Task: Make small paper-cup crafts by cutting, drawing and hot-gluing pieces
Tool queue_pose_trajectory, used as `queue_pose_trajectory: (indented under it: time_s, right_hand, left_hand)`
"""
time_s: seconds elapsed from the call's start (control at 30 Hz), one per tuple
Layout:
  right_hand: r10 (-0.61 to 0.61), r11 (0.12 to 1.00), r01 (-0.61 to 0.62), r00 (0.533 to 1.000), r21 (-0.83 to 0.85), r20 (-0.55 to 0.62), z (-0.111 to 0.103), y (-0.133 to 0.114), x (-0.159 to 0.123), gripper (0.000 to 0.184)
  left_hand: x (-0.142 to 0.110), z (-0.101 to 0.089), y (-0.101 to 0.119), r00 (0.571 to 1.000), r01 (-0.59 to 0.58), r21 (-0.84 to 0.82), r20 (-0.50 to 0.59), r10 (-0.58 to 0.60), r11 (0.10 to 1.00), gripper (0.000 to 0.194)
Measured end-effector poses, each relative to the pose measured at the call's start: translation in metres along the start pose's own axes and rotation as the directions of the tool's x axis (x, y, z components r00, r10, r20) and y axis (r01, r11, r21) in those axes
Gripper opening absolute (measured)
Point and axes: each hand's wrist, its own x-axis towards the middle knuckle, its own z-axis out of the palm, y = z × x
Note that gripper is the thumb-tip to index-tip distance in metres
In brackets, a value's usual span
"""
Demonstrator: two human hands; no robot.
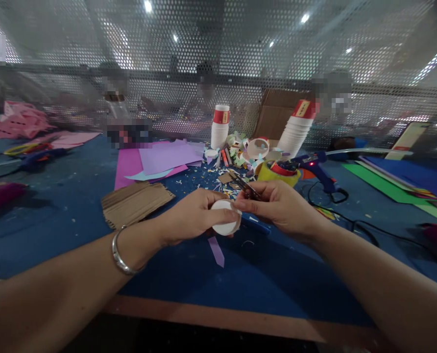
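Holding a white, round, flat-faced piece (223, 229) in the left hand (189, 214), under a pressing thumb, and slim dark metal scissors (245, 187) in the closed fingers of the right hand (277, 202). Having the round piece just left of the right fingertips, face up, with no long axis. Finding the scissors slanted forward and leftward from the right hand, toward the far side of the round piece; cannot tell parted blades from closed ones. Noting, nearer than both hands, a smooth, pointed lilac paper strip (217, 253) over the matte blue table (189, 289). Finding, beyond the left hand, a ribbed tan corrugated cardboard panel (134, 202), then smooth purple paper sheets (167, 156). Seeing, beyond the right hand, a dark blue plastic glue gun (320, 172); farther ahead, between the hands, a ridged stack of white paper cups (220, 133).
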Motion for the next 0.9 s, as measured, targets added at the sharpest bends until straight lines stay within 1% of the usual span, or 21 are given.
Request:
queue_pose_trajectory:
  time_s: [0.1, 0.17, 0.3, 0.37, 0.47, 0.6, 0.73, 0.8, 0.9]
  right_hand:
    - [-0.011, 0.998, 0.010, 1.000, -0.057, -0.019, 0.0000, 0.0002, 0.0011, 0.033]
    - [-0.027, 0.997, 0.024, 0.999, -0.077, -0.032, -0.0003, 0.0009, 0.0017, 0.030]
    - [-0.025, 0.999, 0.024, 0.999, -0.040, -0.029, -0.0004, 0.0030, 0.0026, 0.030]
    - [-0.021, 1.000, 0.021, 1.000, -0.008, -0.018, 0.0003, 0.0033, 0.0025, 0.032]
    - [-0.035, 0.999, 0.035, 0.999, 0.039, -0.003, 0.0012, 0.0025, 0.0020, 0.035]
    - [-0.035, 0.995, 0.031, 0.998, 0.099, 0.047, -0.0003, 0.0028, 0.0012, 0.036]
    - [-0.028, 0.985, 0.006, 0.992, 0.170, 0.124, -0.0034, 0.0038, 0.0006, 0.033]
    - [-0.033, 0.981, 0.001, 0.987, 0.196, 0.158, -0.0041, 0.0029, 0.0001, 0.033]
    - [-0.049, 0.978, 0.013, 0.985, 0.210, 0.164, -0.0039, 0.0000, -0.0014, 0.034]
  left_hand:
    - [0.0013, 0.0009, -0.0031, 0.998, -0.015, 0.050, -0.067, 0.018, 0.999, 0.024]
    - [0.0020, 0.0023, -0.0047, 0.995, -0.011, 0.053, -0.099, 0.016, 0.999, 0.025]
    - [0.0029, 0.0052, -0.0058, 0.995, -0.004, 0.009, -0.103, 0.005, 1.000, 0.022]
    - [0.0031, 0.0059, -0.0057, 0.996, -0.009, -0.029, -0.092, 0.007, 1.000, 0.023]
    - [0.0025, 0.0060, -0.0057, 0.998, -0.019, -0.152, -0.056, 0.011, 0.988, 0.026]
    - [0.0014, 0.0056, -0.0059, 0.997, -0.071, -0.279, -0.006, 0.072, 0.958, 0.025]
    - [0.0004, 0.0058, -0.0057, 0.986, -0.133, -0.344, 0.049, 0.159, 0.929, 0.024]
    - [-0.0003, 0.0061, -0.0048, 0.982, -0.144, -0.362, 0.066, 0.179, 0.921, 0.023]
    - [-0.0012, 0.0065, -0.0032, 0.980, -0.148, -0.385, 0.068, 0.187, 0.911, 0.024]
